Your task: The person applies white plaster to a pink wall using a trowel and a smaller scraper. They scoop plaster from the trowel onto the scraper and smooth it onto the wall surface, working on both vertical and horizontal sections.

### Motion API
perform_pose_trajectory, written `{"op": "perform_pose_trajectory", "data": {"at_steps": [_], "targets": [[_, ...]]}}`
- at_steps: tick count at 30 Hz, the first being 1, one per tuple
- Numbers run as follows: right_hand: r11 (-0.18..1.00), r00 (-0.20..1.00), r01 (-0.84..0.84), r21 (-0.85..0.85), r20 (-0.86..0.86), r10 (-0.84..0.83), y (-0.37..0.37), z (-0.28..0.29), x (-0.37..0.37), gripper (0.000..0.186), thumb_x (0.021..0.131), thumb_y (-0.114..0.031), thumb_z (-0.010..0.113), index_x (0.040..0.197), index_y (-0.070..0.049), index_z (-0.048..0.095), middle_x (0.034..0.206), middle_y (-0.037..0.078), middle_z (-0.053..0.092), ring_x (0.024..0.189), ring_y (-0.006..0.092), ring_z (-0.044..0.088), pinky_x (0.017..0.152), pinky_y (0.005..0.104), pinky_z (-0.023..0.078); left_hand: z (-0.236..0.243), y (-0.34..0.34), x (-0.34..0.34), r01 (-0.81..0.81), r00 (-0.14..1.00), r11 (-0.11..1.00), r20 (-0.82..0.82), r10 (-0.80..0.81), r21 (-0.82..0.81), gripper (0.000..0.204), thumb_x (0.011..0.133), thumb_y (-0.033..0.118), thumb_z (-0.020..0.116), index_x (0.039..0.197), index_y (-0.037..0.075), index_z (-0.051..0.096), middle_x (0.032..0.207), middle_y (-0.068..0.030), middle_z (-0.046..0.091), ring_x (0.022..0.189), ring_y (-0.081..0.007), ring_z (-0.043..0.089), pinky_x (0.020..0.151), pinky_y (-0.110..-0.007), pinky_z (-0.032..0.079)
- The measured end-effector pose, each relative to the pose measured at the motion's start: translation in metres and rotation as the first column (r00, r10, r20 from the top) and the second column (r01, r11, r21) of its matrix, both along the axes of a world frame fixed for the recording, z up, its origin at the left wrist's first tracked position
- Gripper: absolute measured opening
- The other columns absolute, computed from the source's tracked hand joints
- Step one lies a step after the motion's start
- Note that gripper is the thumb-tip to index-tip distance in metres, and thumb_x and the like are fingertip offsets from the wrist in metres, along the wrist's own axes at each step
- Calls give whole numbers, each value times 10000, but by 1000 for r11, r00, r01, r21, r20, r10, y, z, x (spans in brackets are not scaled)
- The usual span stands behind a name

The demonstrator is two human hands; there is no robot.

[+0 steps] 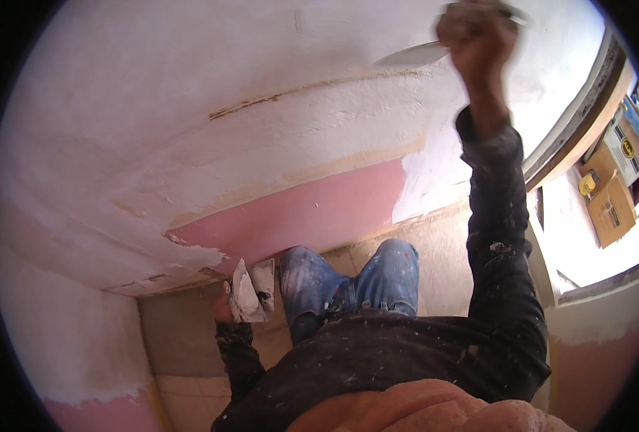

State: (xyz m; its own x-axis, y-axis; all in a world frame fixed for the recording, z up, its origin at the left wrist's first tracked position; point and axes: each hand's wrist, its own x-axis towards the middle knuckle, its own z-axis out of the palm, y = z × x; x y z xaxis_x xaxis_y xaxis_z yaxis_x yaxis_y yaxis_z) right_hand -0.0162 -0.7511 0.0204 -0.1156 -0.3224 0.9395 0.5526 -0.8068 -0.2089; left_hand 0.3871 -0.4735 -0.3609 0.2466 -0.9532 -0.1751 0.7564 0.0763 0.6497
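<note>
My right hand [478, 39] is raised at the upper right, blurred, closed on a steel putty knife [406, 56] whose blade is at the white wall [276, 36], just above a long rough brownish crack [262, 101]. At the lower left my left hand [224, 302] grips a flat metal putty board [263, 273] with a heap of white filler [244, 291] on it. Below the patchy white plaster, a pink painted area [291, 205] runs along the wall in front of my knees.
My knees in paint-flecked jeans [384, 281] are near the wall on a tiled floor [182, 338]. A side wall [74, 324] closes the left. At the right are a door or window frame [579, 122], cardboard boxes [608, 209] and a small yellow container [587, 183] beyond it.
</note>
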Motion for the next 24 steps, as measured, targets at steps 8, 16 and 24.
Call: {"op": "perform_pose_trajectory", "data": {"at_steps": [8, 16, 24], "targets": [[990, 989, 129, 53, -74, -125, 1, -8, -3, 230, 852, -93, 478, 627, -81, 434, 437, 8, 408, 304, 73, 342, 281, 231, 299, 6, 4, -7, -40, 992, 999, 115, 42, -15, 378, 949, 224, 421, 1194, -57, 478, 1141, -149, 563, 1041, -235, 551, 913, -360, 438], [995, 990, 77, 67, -121, -69, 10, 7, -9, 242, 852, -86, 429, 628, -130, 351, 445, -24, 359, 304, 75, 330, 272, 246, 272, -2, 0, -6, 103, 986, 985, -118, -119, -138, 395, 937, 240, 429, 1221, -35, 453, 1164, -147, 551, 1063, -241, 546, 934, -397, 436], [996, 997, 12, 88, -76, -5, 6, 0, -12, 222, 812, -63, 472, 607, -98, 397, 442, -1, 398, 303, 82, 332, 280, 248, 290, 15, 4, -21, 43, 999, 993, -24, -46, -106, 393, 939, 253, 426, 1209, -29, 467, 1143, -135, 564, 1039, -242, 558, 912, -370, 449]]}}
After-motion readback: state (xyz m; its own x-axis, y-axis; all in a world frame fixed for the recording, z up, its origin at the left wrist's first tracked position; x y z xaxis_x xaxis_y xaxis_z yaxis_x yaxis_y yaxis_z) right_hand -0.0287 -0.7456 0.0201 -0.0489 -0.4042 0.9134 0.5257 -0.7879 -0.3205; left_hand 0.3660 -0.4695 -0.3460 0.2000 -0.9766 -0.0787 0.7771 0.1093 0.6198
